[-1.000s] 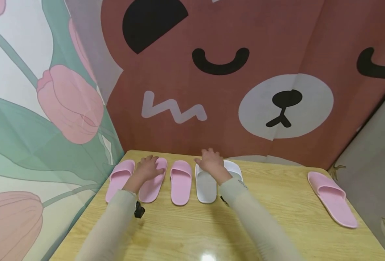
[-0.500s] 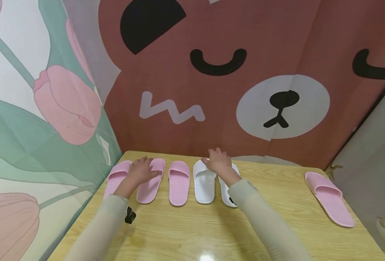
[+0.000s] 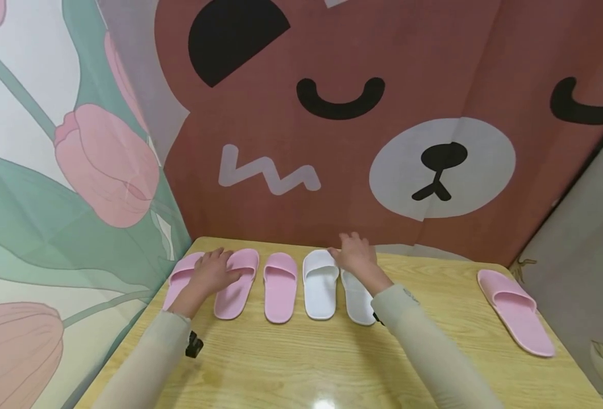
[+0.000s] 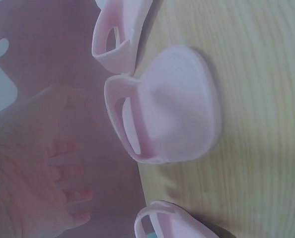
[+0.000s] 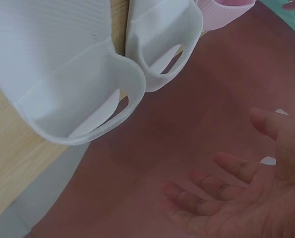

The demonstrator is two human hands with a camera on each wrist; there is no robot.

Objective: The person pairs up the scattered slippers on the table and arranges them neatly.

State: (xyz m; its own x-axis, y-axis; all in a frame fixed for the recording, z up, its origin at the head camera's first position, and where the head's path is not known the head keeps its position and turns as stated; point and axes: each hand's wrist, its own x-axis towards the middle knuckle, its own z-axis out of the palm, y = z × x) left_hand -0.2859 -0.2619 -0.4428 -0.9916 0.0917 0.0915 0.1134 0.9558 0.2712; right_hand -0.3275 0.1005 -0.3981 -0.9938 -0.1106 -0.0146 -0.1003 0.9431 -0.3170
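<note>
My left hand [image 3: 211, 275] hovers with spread fingers above the gap between the leftmost pink slipper [image 3: 178, 286] and a second pink slipper [image 3: 235, 292], partly covering both in the head view. Nothing is in its grasp; in the left wrist view it is raised apart from the pink slippers. A third pink slipper [image 3: 281, 292] lies to their right, beside a white slipper [image 3: 320, 291]. Over the toe end of another white slipper [image 3: 357, 301] is my right hand [image 3: 357, 257], fingers loosely spread and holding nothing. The right wrist view shows it clear of the white slippers.
One more pink slipper [image 3: 518, 312] lies slanted near the right edge of the wooden table [image 3: 281, 363]. A brown bear-print cloth [image 3: 342, 187] hangs just behind the table, and a tulip-print cloth [image 3: 107, 165] stands along the left side.
My left hand has drifted left, off the second pink slipper. My right hand has shifted right, uncovering the first white slipper. The slippers keep their places.
</note>
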